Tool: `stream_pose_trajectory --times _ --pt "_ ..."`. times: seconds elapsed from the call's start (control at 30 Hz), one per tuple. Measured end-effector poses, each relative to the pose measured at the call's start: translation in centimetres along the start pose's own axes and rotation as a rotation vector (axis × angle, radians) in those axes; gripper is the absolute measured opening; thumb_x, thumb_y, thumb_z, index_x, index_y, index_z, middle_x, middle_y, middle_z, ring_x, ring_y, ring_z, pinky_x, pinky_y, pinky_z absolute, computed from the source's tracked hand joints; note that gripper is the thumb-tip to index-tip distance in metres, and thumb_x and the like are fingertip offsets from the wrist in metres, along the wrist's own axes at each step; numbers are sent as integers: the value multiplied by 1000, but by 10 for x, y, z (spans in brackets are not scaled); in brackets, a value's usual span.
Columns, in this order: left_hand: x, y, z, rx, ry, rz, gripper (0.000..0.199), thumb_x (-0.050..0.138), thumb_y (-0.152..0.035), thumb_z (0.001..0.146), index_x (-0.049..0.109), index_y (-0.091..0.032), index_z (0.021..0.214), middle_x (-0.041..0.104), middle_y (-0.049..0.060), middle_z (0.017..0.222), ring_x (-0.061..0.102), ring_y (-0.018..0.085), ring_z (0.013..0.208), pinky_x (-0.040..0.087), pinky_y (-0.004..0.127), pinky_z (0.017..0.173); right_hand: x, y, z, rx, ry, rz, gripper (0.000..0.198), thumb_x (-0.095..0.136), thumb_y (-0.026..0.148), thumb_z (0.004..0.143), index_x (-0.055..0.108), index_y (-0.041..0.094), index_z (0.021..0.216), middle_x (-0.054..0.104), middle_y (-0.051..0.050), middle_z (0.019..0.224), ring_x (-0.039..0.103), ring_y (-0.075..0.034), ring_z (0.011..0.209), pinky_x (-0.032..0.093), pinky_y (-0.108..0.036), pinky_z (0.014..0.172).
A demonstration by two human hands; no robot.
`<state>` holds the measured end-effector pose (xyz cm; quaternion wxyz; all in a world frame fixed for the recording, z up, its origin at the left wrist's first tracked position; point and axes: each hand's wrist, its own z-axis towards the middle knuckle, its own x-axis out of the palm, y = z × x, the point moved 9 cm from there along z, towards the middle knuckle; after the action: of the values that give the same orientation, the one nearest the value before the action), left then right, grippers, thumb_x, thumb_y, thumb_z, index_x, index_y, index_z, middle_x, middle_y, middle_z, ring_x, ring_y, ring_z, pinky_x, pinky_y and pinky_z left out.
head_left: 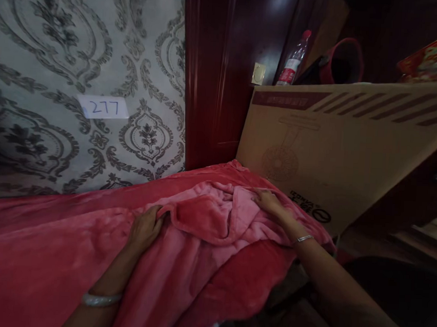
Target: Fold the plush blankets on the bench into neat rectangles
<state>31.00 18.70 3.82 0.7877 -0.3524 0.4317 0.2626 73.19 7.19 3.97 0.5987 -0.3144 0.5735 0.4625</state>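
A red and pink plush blanket [201, 216] lies rumpled across the low surface in front of me, with a fold turned over in its middle. My left hand [145, 228], a bangle on its wrist, pinches an edge of the blanket at the left side of that fold. Over at the fold's right side, my right hand [269, 203] grips the pink cloth, its fingertips partly sunk in the pile. A thin silver bracelet circles the right wrist. Part of the blanket hangs down over the front edge.
A large cardboard box [307, 144] stands at the right, with a red-capped plastic bottle [292, 65] behind its top edge. Patterned wallpaper [146, 135] bearing a paper marked 277 [103, 107] and a dark red wooden panel [215, 85] rise behind the blanket.
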Motion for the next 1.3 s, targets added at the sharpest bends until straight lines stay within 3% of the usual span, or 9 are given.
stream_pose_trajectory --times 0.13,0.33,0.53,0.63,0.8,0.9,1.03,1.2,1.3 --pt "-4 -3 0 38 -41 -41 40 38 -38 92 61 -18 117 73 11 108 69 27 99 54 38 82 1 -3 4 109 -20 2 56 67 23 81 59 14 136 66 -20 125 62 -30 114 47 -39 95" --pt "-11 -6 2 85 -78 -156 39 38 -48 92 62 -21 108 73 8 104 69 24 94 53 35 81 -24 -10 -41 131 -286 132 36 43 21 91 62 13 120 66 -17 123 57 -27 118 41 -40 103" --pt "-15 3 6 25 -131 -208 36 36 -51 88 57 -23 78 69 6 79 65 23 76 52 34 71 -60 -66 -144 148 -760 1040 39 53 49 86 61 20 111 69 -12 113 64 -27 103 52 -39 89" --pt "-13 5 7 3 -112 -218 35 36 -52 85 54 -24 72 68 6 74 65 25 72 51 35 68 -42 -79 -167 241 -615 1314 46 59 60 80 67 21 102 72 -12 101 68 -29 92 55 -40 79" --pt "-17 26 11 -107 -154 -255 30 39 -49 78 56 -24 78 69 8 75 67 29 75 55 41 70 14 -45 -172 222 13 1328 48 80 62 62 72 18 80 70 -6 76 64 -23 67 54 -35 63" --pt "-37 26 12 -154 -245 -296 34 46 -45 72 59 -22 93 71 12 96 68 32 91 57 46 81 9 -36 -168 185 -74 1274 50 78 66 61 70 18 74 64 -1 66 58 -19 60 50 -32 58" --pt "-61 -52 7 37 -260 -424 48 54 -48 76 59 -22 116 63 11 128 60 34 117 49 52 102 -42 2 -164 5 -321 1229 39 69 59 75 74 22 85 69 -4 79 64 -25 80 55 -37 74" --pt "-1 -208 -13 212 314 -868 66 71 -57 70 61 -25 127 68 10 123 62 33 115 53 47 97 -84 83 -169 -411 -211 1232 29 62 44 87 77 29 106 74 -3 106 65 -26 105 50 -39 96" --pt "37 -249 -24 82 515 -1093 52 68 -59 72 71 -18 104 73 11 101 67 32 100 55 43 88 -81 79 -154 -460 -115 1242 32 63 46 87 76 26 107 75 -4 100 68 -23 95 54 -35 87"
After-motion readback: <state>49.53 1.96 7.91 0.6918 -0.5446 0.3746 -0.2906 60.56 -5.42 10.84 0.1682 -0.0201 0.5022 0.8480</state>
